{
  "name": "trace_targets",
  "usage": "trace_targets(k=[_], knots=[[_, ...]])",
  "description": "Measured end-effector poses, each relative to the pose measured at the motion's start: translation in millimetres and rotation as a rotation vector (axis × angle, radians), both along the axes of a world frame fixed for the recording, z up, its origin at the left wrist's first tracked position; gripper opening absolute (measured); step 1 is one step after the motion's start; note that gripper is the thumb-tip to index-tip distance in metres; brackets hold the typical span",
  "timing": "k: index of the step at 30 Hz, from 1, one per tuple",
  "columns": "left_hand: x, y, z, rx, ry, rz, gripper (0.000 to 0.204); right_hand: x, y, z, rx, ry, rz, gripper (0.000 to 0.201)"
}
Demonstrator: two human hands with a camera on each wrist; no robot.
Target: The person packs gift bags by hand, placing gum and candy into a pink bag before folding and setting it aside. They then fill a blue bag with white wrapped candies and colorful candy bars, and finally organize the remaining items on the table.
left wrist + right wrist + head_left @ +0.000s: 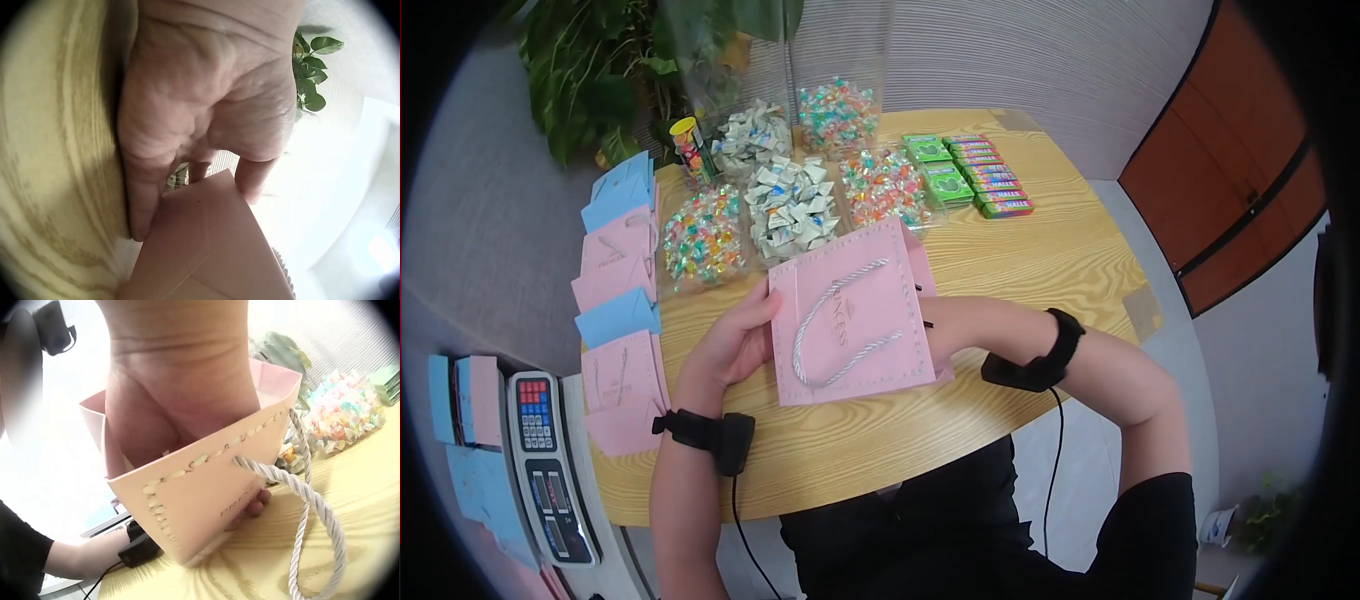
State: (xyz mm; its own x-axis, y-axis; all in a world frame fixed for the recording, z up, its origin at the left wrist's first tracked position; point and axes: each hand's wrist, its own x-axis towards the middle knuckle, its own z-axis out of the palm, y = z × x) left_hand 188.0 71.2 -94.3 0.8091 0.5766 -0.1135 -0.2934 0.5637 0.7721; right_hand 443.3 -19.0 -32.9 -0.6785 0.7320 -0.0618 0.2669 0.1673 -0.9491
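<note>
A pink paper bag [855, 315] with silver rope handles lies tilted over the table, its mouth facing right. My left hand [745, 335] holds its bottom end at the left; in the left wrist view the thumb and fingers of that hand [206, 94] stand on either side of the bag's corner [206, 231]. My right hand [175, 419] is inside the bag [206, 481], entering through the mouth; its fingers are hidden by the bag walls, so what they do cannot be seen.
Behind the bag lie wrapped candies [703, 238], white packets [790, 208], green boxes [948, 184] and stacked candy packs [1000, 180]. A colourful can [690, 150] stands at the back left. Folded pink and blue bags [622, 375] line the left edge, beside a scale [550, 450].
</note>
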Motion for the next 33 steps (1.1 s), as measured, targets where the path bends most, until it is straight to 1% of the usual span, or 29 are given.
trace_targets(k=[2,4,6,8,10,11,12,13,14,16,17,18,20,21,24,26,27,30,32,33], knots=[[1.5,-1.4,2.0,0.008,-0.020,-0.012,0.070,4.8,8.4,24.5,0.156,-0.161,0.109,0.036],[-0.9,-2.4,6.1,0.008,-0.043,-0.002,0.071,27.4,18.0,62.2,0.138,-0.309,0.247,0.030],[-1.4,-2.3,9.0,-0.013,0.011,-0.037,0.071,59.5,25.8,82.0,-0.120,-0.365,-0.189,0.024],[-1.2,-1.5,5.5,-0.030,0.001,-0.023,0.071,90.6,50.2,70.7,0.109,-0.416,-0.589,0.025],[0.6,1.6,3.9,-0.035,-0.002,-0.027,0.071,128.0,75.5,43.3,0.467,-0.750,-0.722,0.026],[0.0,2.1,2.5,-0.037,-0.005,-0.033,0.072,141.9,82.4,24.1,0.471,-0.752,-0.730,0.026],[-0.3,2.3,1.8,-0.039,-0.007,-0.039,0.072,154.3,89.4,5.0,0.597,-0.837,-0.700,0.030],[-0.2,2.1,2.0,-0.034,-0.009,-0.044,0.072,157.7,92.4,-2.9,0.723,-0.920,-0.666,0.035],[-0.5,1.6,2.1,-0.043,-0.009,-0.038,0.072,160.0,93.5,-12.0,0.726,-0.921,-0.671,0.035],[-0.5,1.4,3.0,-0.053,-0.008,-0.033,0.072,148.2,91.2,-24.6,0.891,-1.045,-0.617,0.038],[-1.1,0.9,3.4,-0.045,-0.006,-0.026,0.072,150.1,94.1,-30.2,0.927,-1.012,-0.584,0.036],[-1.3,0.3,3.2,-0.040,-0.001,-0.020,0.072,148.7,94.8,-29.5,0.921,-1.009,-0.586,0.036],[-1.1,0.6,1.9,-0.039,-0.007,-0.024,0.072,145.6,94.3,-25.0,0.811,-1.073,-0.528,0.035],[-0.7,1.0,1.9,-0.035,-0.019,-0.024,0.073,143.9,90.5,-22.7,0.809,-1.073,-0.530,0.035],[-1.0,1.4,1.9,-0.042,-0.025,-0.037,0.073,135.6,71.5,-15.9,0.821,-1.005,-0.553,0.033],[-1.3,1.1,2.1,-0.044,-0.019,-0.033,0.072,131.0,57.3,-11.9,0.720,-0.937,-0.559,0.038],[-1.5,0.9,2.4,-0.047,-0.011,-0.029,0.072,130.1,49.6,-13.7,0.720,-0.938,-0.559,0.038],[-1.5,0.5,2.7,-0.059,-0.005,-0.032,0.072,127.8,26.0,-18.4,0.783,-0.934,-0.603,0.038],[-1.2,1.4,0.5,-0.050,-0.011,-0.036,0.072,126.7,13.1,-21.3,0.698,-0.856,-0.674,0.037],[-1.1,2.0,-0.5,-0.042,-0.015,-0.036,0.072,125.8,6.1,-23.0,0.698,-0.857,-0.681,0.037]])
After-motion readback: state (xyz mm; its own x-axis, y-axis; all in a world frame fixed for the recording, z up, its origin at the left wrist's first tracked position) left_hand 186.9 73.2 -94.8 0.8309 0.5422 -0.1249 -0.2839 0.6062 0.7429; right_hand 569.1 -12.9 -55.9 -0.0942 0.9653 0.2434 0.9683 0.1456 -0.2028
